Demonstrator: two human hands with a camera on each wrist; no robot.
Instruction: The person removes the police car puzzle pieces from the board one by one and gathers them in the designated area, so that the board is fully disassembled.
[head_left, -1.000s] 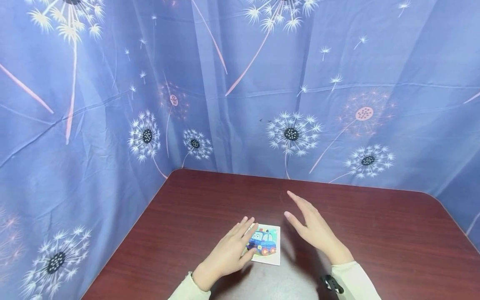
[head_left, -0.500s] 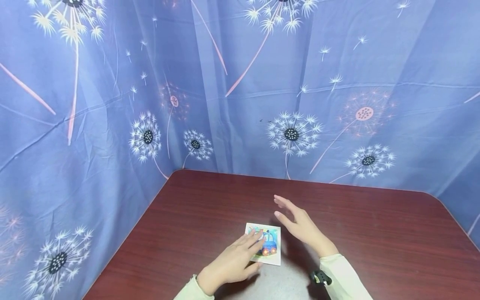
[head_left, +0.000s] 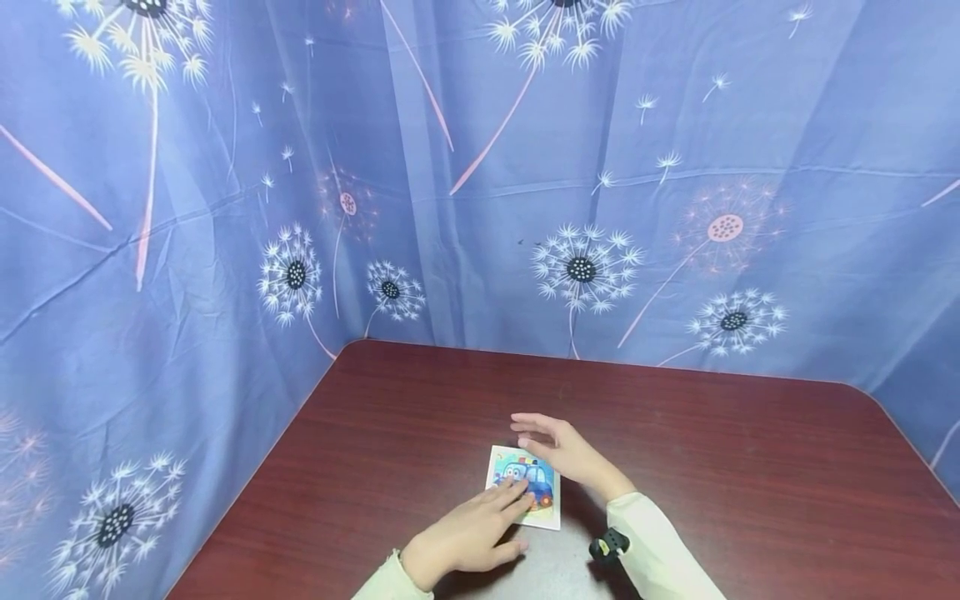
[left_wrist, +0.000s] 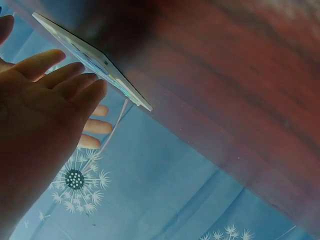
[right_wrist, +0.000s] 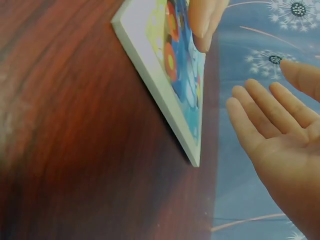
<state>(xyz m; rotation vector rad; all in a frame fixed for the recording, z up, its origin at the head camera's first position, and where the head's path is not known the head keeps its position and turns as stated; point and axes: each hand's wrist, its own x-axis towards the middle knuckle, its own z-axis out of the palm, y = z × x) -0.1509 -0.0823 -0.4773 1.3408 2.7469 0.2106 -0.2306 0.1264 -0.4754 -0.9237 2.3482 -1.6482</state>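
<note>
A square white-edged picture board (head_left: 550,521) with a cartoon blue car lies flat on the table. My left hand (head_left: 472,532) is over its lower left part, fingers extended, hiding some of the picture. In the left wrist view, the fingers (left_wrist: 90,97) are close to the board (left_wrist: 120,82); whether they touch it I cannot tell. Above the board's upper right corner hovers my right hand (head_left: 573,457), fingers loosely bent and thumb apart. The right wrist view has that hand (right_wrist: 285,120) holding nothing, palm in sight, beside the thick-edged board (right_wrist: 160,95).
The dark red wood-grain table (head_left: 750,483) stretches around the board, with a bright glare near the front. A blue curtain (head_left: 487,275) printed with dandelions hangs along the back and left edges. A black band (head_left: 609,545) is on the right wrist.
My right hand has moved left and nearer, from beside the board to above its upper right corner. The left hand has shifted slightly right and down, baring the board's upper left part.
</note>
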